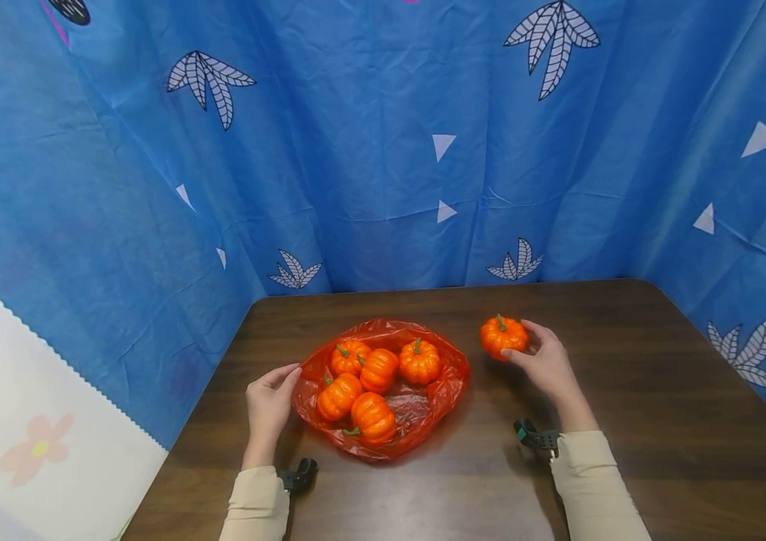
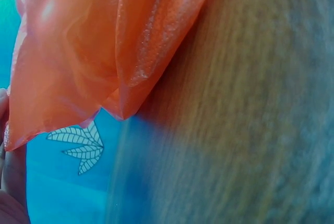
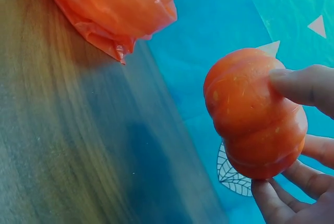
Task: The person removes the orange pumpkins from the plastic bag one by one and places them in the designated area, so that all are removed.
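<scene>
Across the worktop point(image 1: 660, 391), the left hand point(image 1: 266, 406) pinches a red bag point(image 1: 449, 383) in its fingers, seemingly holding its mouth wide around five pumpkins point(image 1: 378, 370), while the right hand point(image 1: 548, 367), fingers curled, grips a sixth pumpkin point(image 1: 501, 337) nearby.

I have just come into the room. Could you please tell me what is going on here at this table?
A person's right hand holds a small orange pumpkin outside an open red plastic bag, to the right of it. The left hand pinches the bag's left edge between thumb and fingers. Five other pumpkins lie inside the bag, which rests on a brown wood-grain table.
</scene>
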Available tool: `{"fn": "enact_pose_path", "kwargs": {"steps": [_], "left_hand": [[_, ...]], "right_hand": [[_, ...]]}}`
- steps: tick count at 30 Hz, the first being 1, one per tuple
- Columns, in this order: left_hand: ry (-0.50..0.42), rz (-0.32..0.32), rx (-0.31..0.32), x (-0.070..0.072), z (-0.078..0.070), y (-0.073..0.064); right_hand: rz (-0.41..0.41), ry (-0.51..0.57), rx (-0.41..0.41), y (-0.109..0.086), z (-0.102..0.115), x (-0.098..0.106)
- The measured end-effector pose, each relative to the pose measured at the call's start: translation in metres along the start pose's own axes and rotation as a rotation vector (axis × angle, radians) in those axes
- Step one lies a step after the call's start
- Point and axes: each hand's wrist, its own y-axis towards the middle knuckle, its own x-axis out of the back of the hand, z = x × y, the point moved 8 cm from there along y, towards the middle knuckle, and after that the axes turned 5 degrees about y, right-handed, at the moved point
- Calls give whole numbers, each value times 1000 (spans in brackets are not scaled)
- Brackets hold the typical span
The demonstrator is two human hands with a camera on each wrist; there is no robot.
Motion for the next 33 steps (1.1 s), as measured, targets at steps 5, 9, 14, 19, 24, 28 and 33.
{"fn": "enact_pose_path", "kwargs": {"steps": [5, 9, 14, 19, 24, 28, 33], "left_hand": [[-11, 0, -1, 0, 0, 0], [-16, 3, 0, 0, 0, 0], [-17, 8, 12, 0, 2, 0], [-16, 8, 14, 0, 2, -1], [-14, 9, 13, 0, 1, -1], [-15, 9, 17, 0, 2, -1], [-16, 6, 13, 0, 3, -1]], "right_hand": [[-7, -8, -21, 2, -7, -1], [-11, -10, -53, 4, -14, -3], [-14, -15, -68, 5, -20, -5], [-15, -22, -59, 6, -25, -6], [-16, -40, -61, 7, -30, -7], [-18, -59, -61, 7, -32, -7], [-19, -100, -41, 7, -33, -8]]}}
